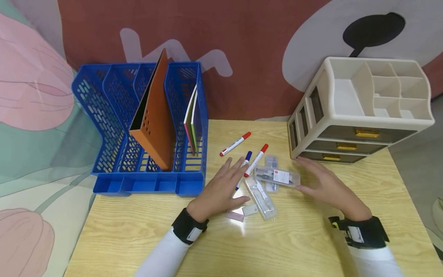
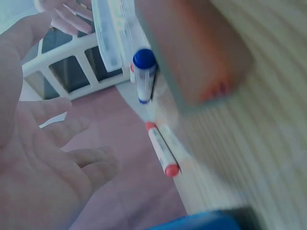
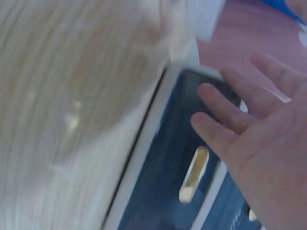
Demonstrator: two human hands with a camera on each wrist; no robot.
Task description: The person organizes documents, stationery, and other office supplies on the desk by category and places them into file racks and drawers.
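Note:
My left hand (image 1: 218, 194) hovers over the loose stationery with fingers spread, overlapping the blue marker (image 1: 248, 156) in the head view. Two red-capped markers, one farther back (image 1: 235, 144) and one closer (image 1: 256, 160), lie beyond its fingertips. To the right, my right hand (image 1: 327, 188) has its fingers extended at the end of a clear labelled case (image 1: 281, 177), close to the drawer unit (image 1: 311, 132). That case lies across a second clear case (image 1: 271, 187). A third clear case (image 1: 263, 200) slants towards me, with a whitish block (image 1: 250, 210) and a pinkish strip (image 1: 235, 216) beside it.
A blue file rack (image 1: 149, 184) stands at the left, holding an orange folder (image 1: 155, 123) and thin booklets (image 1: 192, 123). The drawer unit at the right has open compartments on top and gold handles (image 3: 194, 175). A printed cloth (image 1: 242, 57) hangs behind the table.

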